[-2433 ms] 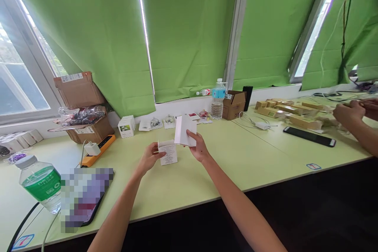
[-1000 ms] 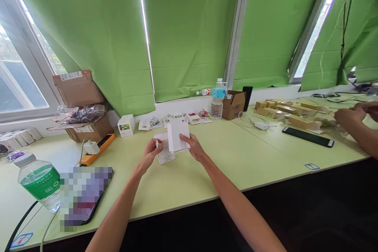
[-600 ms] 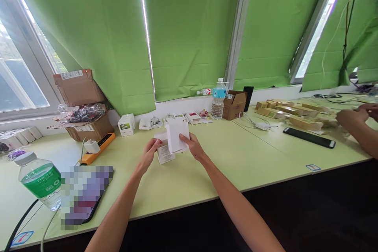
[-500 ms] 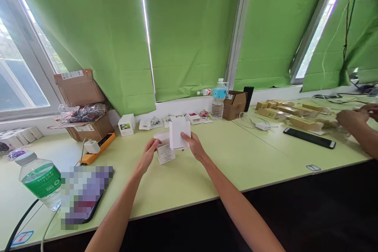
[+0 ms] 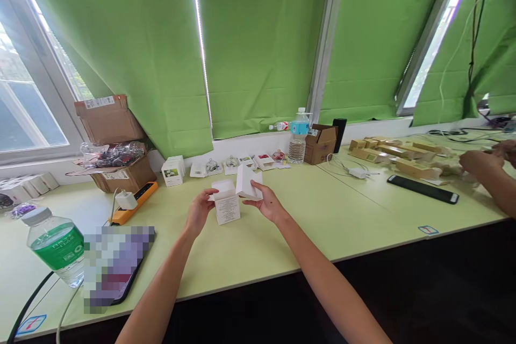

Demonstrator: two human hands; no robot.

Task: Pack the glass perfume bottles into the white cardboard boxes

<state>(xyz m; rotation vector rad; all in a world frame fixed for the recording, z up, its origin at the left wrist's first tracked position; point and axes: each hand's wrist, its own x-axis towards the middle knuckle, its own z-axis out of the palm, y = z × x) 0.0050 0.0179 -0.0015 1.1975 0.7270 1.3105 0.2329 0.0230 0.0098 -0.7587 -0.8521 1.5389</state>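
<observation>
My left hand (image 5: 200,212) grips the left side of a small white carton (image 5: 228,209), which stands on the table with printed text facing me and its top flap up. My right hand (image 5: 264,201) is closed on a plain white box (image 5: 249,181), thumb on its face and fingers beneath. That box is tilted and sits just above and right of the carton; whether the two touch I cannot tell. Behind them lie white cards (image 5: 265,161) and clear round ornaments (image 5: 231,162) in a row along the wall.
On the left are a water bottle (image 5: 56,247), a pixelated phone (image 5: 121,263), an orange power strip (image 5: 139,203) and an open cardboard box (image 5: 121,174). To the right lie a black phone (image 5: 422,189), yellow boxes (image 5: 415,166) and another person's hands (image 5: 484,164).
The white box in my right hand has tilted from nearly upright and shifted slightly right, uncovering the carton's flap and the ornaments behind. My left hand stays on the carton.
</observation>
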